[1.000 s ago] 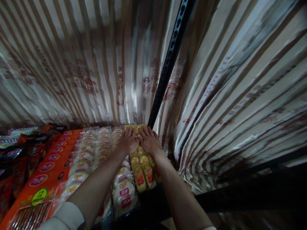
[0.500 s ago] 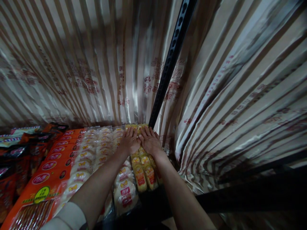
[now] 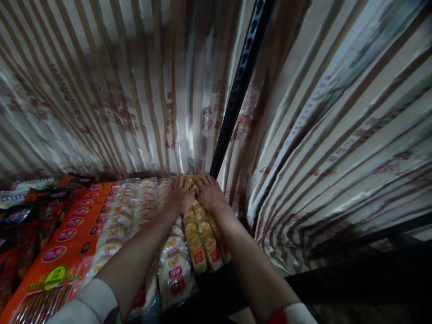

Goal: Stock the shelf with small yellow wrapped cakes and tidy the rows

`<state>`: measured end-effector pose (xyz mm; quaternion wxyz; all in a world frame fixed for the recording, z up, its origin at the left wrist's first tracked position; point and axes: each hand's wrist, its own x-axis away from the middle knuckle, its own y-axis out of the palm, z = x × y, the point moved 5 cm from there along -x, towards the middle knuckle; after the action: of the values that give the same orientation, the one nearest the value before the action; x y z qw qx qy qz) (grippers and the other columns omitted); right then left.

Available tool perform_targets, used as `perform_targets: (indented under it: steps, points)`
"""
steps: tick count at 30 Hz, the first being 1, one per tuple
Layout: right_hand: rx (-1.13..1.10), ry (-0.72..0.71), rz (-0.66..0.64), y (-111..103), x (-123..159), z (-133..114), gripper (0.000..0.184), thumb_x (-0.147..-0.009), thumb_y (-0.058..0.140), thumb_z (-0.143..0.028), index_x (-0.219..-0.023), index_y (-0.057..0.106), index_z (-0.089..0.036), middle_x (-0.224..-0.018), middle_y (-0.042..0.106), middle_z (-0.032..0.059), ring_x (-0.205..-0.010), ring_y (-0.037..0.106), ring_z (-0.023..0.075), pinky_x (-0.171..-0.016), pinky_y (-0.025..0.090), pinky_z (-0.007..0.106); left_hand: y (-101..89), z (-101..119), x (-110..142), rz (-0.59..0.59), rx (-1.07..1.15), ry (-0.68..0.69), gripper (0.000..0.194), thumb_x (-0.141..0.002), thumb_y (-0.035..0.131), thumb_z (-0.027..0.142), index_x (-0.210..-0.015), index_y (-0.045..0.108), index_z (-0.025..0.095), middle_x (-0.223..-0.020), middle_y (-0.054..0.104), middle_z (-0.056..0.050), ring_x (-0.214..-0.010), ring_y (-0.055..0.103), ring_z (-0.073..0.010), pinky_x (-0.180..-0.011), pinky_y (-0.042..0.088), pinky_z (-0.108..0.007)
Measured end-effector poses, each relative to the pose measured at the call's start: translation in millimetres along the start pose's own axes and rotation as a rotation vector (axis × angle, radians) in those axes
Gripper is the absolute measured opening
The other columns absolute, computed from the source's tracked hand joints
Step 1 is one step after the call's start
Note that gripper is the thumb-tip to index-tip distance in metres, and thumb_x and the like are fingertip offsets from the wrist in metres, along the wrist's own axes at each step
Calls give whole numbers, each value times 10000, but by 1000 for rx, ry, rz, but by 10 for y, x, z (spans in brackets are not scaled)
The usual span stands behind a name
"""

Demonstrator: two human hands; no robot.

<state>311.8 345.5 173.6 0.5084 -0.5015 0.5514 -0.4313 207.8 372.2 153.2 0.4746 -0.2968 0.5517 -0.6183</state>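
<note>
Both of my hands lie palm down on the rows of yellow snack packets (image 3: 196, 245) at the right end of the shelf. My left hand (image 3: 181, 194) rests flat with its fingers stretched toward the back, partly over the neighbouring row of clear-wrapped white buns or cakes (image 3: 173, 261). Close beside it, my right hand (image 3: 211, 192) is spread over the far end of the yellow packets, near the metal post. The thumbs nearly touch. Neither hand is wrapped round anything, and the packets under the palms are hidden.
A black perforated post (image 3: 238, 94) rises right behind the hands. Pleated, printed curtain sheeting (image 3: 141, 90) hangs behind and to the right. Leftward are more white wrapped rows (image 3: 116, 220), orange packs (image 3: 67, 234) and dark orange bags (image 3: 30, 225). A dark shelf rail (image 3: 354, 274) runs at lower right.
Both hands have slid slightly toward the back over the yellow packets. A cuff now shows on the right forearm at the bottom edge.
</note>
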Motion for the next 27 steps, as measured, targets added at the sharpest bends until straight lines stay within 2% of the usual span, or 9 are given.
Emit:
perform_targets:
  steps: [5,11,16,23,27]
  points:
    - [-7,-4,-84,54,-74,14,514,-947,207,-383,-1426,272,-207,-1506,210,56,-1392,121,234,-1109,122,423,43,-29,-71,-34,-12,-9,543,-903,265,345,-1399,307,128,-1481,269,-124,-1375,204,-255,-1114,190,-448]
    - [11,-4,-78,81,-51,12,515,-950,189,-372,-1420,292,-188,-1496,241,53,-1390,130,243,-1108,124,429,37,11,-20,-35,-33,24,518,-908,259,328,-1378,349,129,-1455,329,-121,-1361,240,-247,-1106,209,-440]
    - [3,7,-74,82,-27,-2,510,-951,182,-365,-1397,343,-179,-1463,326,56,-1377,182,231,-1111,119,421,-5,53,23,-25,-46,48,502,-910,254,312,-1355,387,121,-1441,354,-127,-1353,261,-238,-1108,211,-439]
    - [-8,-4,-41,63,8,-6,508,-950,201,-379,-1403,327,-187,-1480,284,55,-1385,158,230,-1108,119,438,19,28,28,-71,-27,17,526,-916,232,337,-1385,336,123,-1487,252,-120,-1382,180,-249,-1111,192,-469]
    - [-24,9,38,-65,35,13,498,-951,202,-388,-1386,362,-206,-1483,280,56,-1381,180,210,-1109,146,412,-34,82,16,0,-24,75,526,-919,215,338,-1385,343,130,-1499,214,-119,-1390,148,-249,-1116,168,-481]
